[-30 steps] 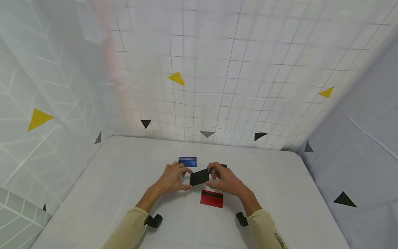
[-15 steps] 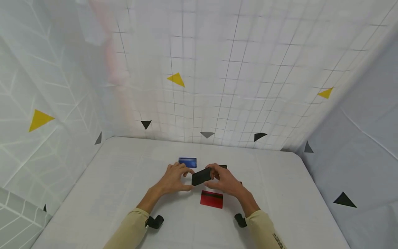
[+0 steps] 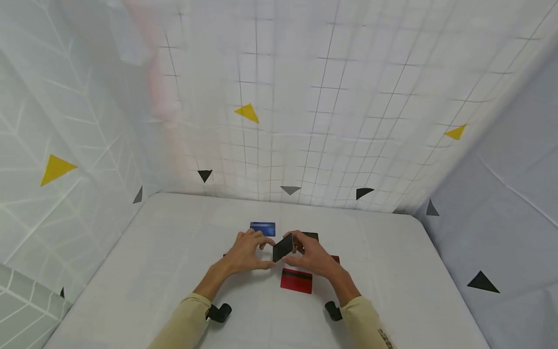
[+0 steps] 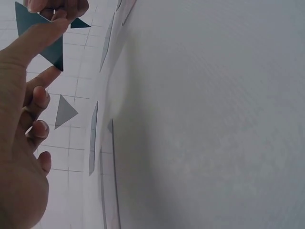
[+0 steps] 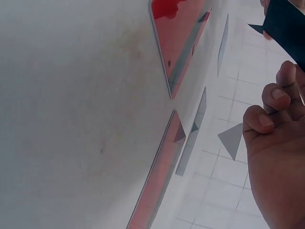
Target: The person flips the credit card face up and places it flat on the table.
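Note:
A dark, flat card (image 3: 283, 247) is held up above the table between the two hands, tilted with its right end higher. My left hand (image 3: 246, 251) pinches its left end between thumb and index finger, and the dark card (image 4: 53, 49) shows behind the thumb in the left wrist view. My right hand (image 3: 310, 253) grips the other end with thumb and fingertips. Below the hands lies a red card (image 3: 296, 281) with a dark stripe. A blue card (image 3: 263, 229) lies beyond the left hand. Another dark card (image 3: 312, 236) is partly hidden behind the right hand.
A second red card (image 3: 335, 259) peeks out beside the right wrist, mostly covered. A small dark edge shows left of the left hand, too little to identify. The white table (image 3: 174, 232) meets gridded white sheeting at its back edge.
The held card has turned to a steeper tilt and appears narrower. The right hand has shifted slightly left, uncovering more of the red card beside its wrist. The cards on the table stay put.

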{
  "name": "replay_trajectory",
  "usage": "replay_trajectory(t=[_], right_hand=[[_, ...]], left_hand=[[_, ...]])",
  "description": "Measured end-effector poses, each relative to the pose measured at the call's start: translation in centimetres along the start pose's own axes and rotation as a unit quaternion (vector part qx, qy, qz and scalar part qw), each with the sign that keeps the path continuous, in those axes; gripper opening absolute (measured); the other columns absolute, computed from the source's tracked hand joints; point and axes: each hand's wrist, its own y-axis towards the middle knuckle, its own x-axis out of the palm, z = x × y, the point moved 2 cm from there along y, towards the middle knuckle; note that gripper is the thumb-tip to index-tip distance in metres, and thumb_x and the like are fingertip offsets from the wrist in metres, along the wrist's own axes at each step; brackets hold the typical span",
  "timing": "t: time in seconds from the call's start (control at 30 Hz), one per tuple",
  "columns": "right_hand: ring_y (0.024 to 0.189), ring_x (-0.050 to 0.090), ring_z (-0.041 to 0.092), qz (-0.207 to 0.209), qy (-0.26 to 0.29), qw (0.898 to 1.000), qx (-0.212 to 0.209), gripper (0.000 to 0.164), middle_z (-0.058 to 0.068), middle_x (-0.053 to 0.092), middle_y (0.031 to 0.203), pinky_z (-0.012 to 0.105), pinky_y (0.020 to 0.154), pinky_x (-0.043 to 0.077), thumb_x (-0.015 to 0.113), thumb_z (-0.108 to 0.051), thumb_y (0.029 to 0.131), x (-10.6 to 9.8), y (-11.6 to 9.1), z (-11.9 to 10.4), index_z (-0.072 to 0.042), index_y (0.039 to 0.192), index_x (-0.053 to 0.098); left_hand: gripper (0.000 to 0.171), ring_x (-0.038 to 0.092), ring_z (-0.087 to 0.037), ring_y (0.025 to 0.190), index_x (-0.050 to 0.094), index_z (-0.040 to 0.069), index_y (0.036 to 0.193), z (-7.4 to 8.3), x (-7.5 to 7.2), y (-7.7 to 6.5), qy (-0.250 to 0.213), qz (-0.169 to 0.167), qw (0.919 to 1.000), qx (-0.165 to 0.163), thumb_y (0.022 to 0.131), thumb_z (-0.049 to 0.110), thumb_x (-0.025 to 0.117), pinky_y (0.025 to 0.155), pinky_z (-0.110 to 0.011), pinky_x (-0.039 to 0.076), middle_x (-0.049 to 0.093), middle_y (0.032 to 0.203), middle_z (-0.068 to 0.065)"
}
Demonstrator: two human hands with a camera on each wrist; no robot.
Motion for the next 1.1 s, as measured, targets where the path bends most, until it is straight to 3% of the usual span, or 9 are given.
replay_trajectory(t=[0.33,0.7,0.83,1.1], right_hand=[[0.077,0.051,0.014,0.006,-0.008,1.000,-0.010,0.058,-0.003,0.056,0.091,0.026,0.062,0.043,0.080,-0.043,0.084,0.7,0.2,-0.1,-0.021,0.132,0.056],[0.092,0.055,0.020,0.022,0.003,1.000,-0.020,0.059,-0.006,0.059,0.108,0.031,0.070,0.048,0.081,-0.038,0.085,0.9,0.1,-0.3,-0.022,0.134,0.053],[0.096,0.056,0.019,0.029,0.013,0.999,-0.021,0.060,-0.007,0.059,0.111,0.031,0.070,0.047,0.082,-0.036,0.084,0.9,0.0,-0.2,-0.023,0.134,0.051],[0.102,0.062,0.015,0.026,0.008,1.000,-0.012,0.061,-0.008,0.063,0.114,0.034,0.076,0.050,0.080,-0.034,0.086,0.9,0.0,-0.1,-0.025,0.137,0.049]], left_hand=[[0.052,0.039,-0.012,0.087,0.070,0.030,0.121,0.3,0.2,0.1,-0.004,-0.004,1.0000,0.005,0.078,0.055,0.081,0.080,-0.040,0.027,0.060,0.091,-0.004],[0.054,0.044,-0.013,0.089,0.068,0.030,0.125,0.0,0.1,-0.1,-0.026,-0.010,0.9996,0.010,0.080,0.057,0.079,0.081,-0.038,0.028,0.058,0.093,-0.004],[0.057,0.047,-0.014,0.089,0.067,0.027,0.129,-0.3,-0.1,-0.1,-0.049,-0.008,0.9987,0.014,0.081,0.057,0.078,0.081,-0.038,0.029,0.057,0.095,-0.005],[0.059,0.054,-0.026,0.094,0.066,0.020,0.130,-0.8,-0.3,-0.3,-0.136,0.001,0.9907,0.004,0.084,0.055,0.076,0.075,-0.033,0.044,0.058,0.103,-0.011]])
